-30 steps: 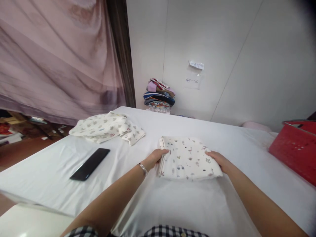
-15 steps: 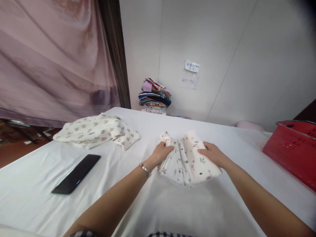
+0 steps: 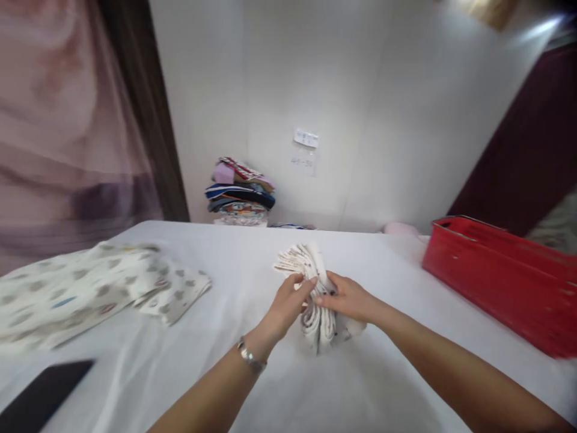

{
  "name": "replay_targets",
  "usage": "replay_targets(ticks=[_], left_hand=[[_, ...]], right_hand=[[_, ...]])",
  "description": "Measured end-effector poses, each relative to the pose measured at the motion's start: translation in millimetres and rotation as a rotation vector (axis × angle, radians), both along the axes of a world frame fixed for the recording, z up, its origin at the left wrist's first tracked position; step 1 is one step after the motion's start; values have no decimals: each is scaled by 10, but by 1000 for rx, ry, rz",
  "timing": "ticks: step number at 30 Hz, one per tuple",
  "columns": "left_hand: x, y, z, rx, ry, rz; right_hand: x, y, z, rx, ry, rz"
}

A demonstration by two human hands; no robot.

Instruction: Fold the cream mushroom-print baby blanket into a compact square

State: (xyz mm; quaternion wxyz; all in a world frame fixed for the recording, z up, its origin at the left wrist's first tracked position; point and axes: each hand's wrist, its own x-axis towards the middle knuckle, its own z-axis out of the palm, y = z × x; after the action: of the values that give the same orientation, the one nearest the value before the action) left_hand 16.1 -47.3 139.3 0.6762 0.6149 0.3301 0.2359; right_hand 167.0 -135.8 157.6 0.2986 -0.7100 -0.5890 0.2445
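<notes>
A white cloth [image 3: 315, 264] with small dark prints is gathered into tight pleats above the middle of the table. Its folded layers fan out at the top left and curl round at the bottom. My left hand [image 3: 291, 300] grips the bundle from the left, thumb on top, with a silver bracelet on that wrist. From the right, my right hand [image 3: 349, 297] pinches the same bundle, its thumb close to the left one. Both hands partly hide the cloth's middle.
On the white-covered table [image 3: 216, 361] lie a crumpled cloth with grey prints [image 3: 112, 276] and a black flat device [image 3: 45, 394] at left. A red basket [image 3: 500, 276] stands at right. Folded fabrics [image 3: 241, 192] are stacked by the wall beyond.
The cloth has gone from partly spread to a narrow pleated bundle. My right hand has come in close to my left. The view has turned to the right.
</notes>
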Motion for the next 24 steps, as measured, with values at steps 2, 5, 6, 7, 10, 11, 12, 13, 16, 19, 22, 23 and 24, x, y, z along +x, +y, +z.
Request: replay_targets(ticks=[2, 5, 6, 7, 10, 11, 12, 13, 16, 19, 22, 23, 24], left_hand=[[39, -74, 40, -34, -23, 9], [114, -188, 69, -86, -60, 22], [138, -228, 70, -101, -81, 26], [160, -268, 66, -115, -105, 21], [214, -384, 24, -158, -171, -15], [230, -416, 1, -172, -177, -22], [245, -443, -26, -183, -176, -26], [260, -464, -57, -192, -173, -23], [309, -506, -156, -218, -199, -6], [367, -542, -249, -242, -225, 18], [408, -597, -308, -200, -212, 13], [407, -619, -315, -162, -209, 4], [397, -641, -316, -114, -208, -8]], right_hand=[[47, -56, 42, -25, -52, -39], [102, -146, 87, -115, -139, -111], [114, -177, 100, -149, -165, -121], [124, -208, 113, -175, -186, -115], [142, -297, 154, -206, -218, -45], [148, -324, 166, -213, -219, -22], [154, -348, 175, -221, -214, -7], [162, -369, 178, -230, -205, -1], [192, -415, 149, -261, -165, -22], [246, -446, 53, -283, -107, -84], [334, -496, -70, -252, -22, -114], [368, -525, -102, -223, 8, -106], [403, -561, -124, -182, 35, -90]])
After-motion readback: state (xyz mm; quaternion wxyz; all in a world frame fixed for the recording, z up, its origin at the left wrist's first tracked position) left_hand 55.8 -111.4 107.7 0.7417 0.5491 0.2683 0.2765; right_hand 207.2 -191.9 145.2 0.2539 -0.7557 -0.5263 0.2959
